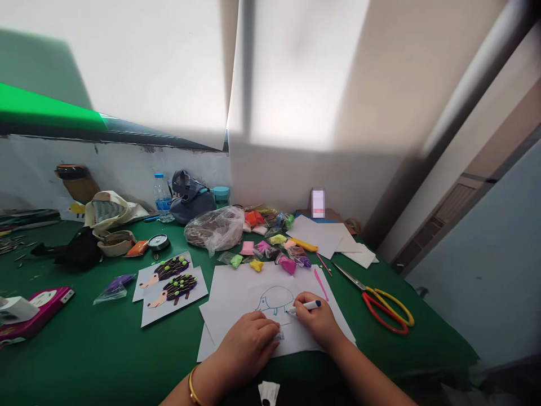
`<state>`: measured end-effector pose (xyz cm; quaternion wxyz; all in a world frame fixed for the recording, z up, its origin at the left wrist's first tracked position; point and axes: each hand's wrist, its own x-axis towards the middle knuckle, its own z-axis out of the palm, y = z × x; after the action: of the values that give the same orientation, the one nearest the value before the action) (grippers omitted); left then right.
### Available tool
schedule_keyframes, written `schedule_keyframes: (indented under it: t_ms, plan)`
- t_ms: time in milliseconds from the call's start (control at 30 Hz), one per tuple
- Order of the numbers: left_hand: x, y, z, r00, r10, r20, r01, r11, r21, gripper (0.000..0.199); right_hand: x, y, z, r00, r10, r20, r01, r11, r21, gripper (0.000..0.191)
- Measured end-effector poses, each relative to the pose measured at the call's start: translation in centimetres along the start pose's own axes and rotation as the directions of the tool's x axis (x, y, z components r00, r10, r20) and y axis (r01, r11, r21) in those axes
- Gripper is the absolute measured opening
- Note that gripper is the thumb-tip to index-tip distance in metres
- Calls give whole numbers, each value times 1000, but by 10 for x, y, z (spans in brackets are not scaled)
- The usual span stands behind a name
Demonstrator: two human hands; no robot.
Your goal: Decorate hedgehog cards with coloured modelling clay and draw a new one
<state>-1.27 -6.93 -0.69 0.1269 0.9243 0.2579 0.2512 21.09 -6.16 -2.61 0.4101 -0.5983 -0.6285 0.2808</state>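
Observation:
My right hand (pixel 318 320) grips a blue-capped white marker pen (pixel 310 306), its tip down at the leg of a blue hedgehog outline. That outline is on white paper (pixel 230 287) lying in front of me. My left hand (pixel 249 341) lies flat on the lower part of the paper, fingers stretched toward the right, just below the drawing. A gold bracelet (pixel 193 385) circles the left wrist. To the left lie two finished-looking hedgehog cards (pixel 156 316), with dark spiny backs, green dots and pink faces.
Yellow-and-red-handled scissors (pixel 386 307) lie open at the right. Clay packets (pixel 287 263), a plastic bag (pixel 215 228) and spare white sheets (pixel 321 237) sit beyond the paper. A phone (pixel 318 203) stands at the back. A magenta case (pixel 38 316) is far left, near a purple packet (pixel 116 286).

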Motion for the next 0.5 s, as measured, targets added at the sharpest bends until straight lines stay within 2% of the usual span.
schedule_keyframes:
  t_ms: [333,500]
  plan:
    - [0,0,0,999,-20,35,20,1000,-6,20,0,2,0,1000,2,5,-2,1000,7,18]
    - [0,0,0,1000,2,15,-2,1000,-2,19,-1,2,0,1000,0,1,0,1000,11,18]
